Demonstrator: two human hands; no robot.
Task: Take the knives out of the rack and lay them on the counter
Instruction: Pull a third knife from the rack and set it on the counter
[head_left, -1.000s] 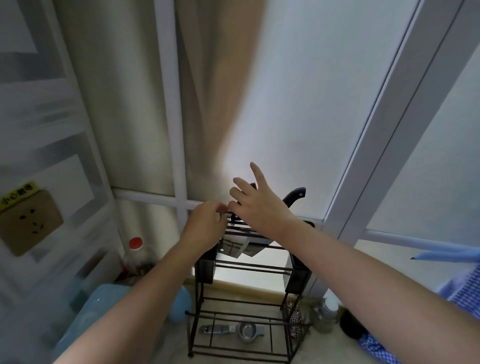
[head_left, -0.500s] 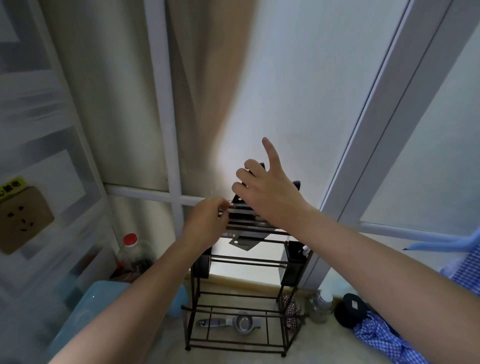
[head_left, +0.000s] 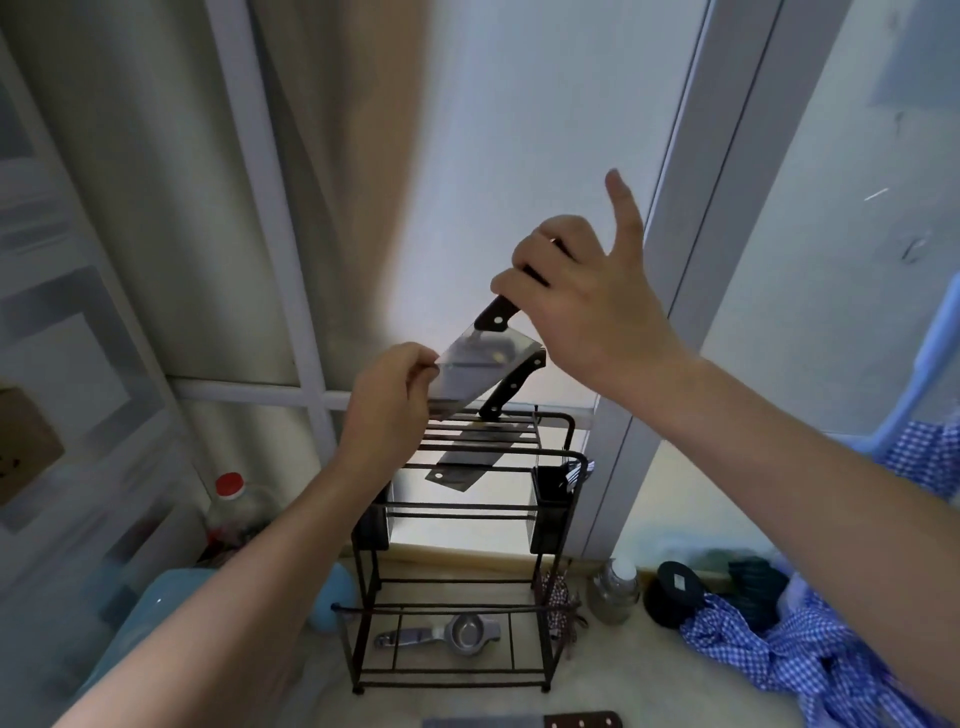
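Note:
My right hand grips the dark handle of a cleaver, which hangs tilted above the black wire rack, its blade clear of the slots. My left hand pinches the blade's left edge with thumb and fingers. A second cleaver stays in the rack's top slots, its black handle sticking up behind the lifted blade. Another knife lies flat on the counter at the bottom edge of the view.
A metal squeezer lies on the rack's bottom shelf. A red-capped bottle and a blue container stand left of the rack. A jar, a dark round object and a blue checked cloth sit to the right.
My right hand has closed on a cleaver handle and lifted the cleaver up out of the rack. My left hand has moved from the rack's top bar to the blade's edge.

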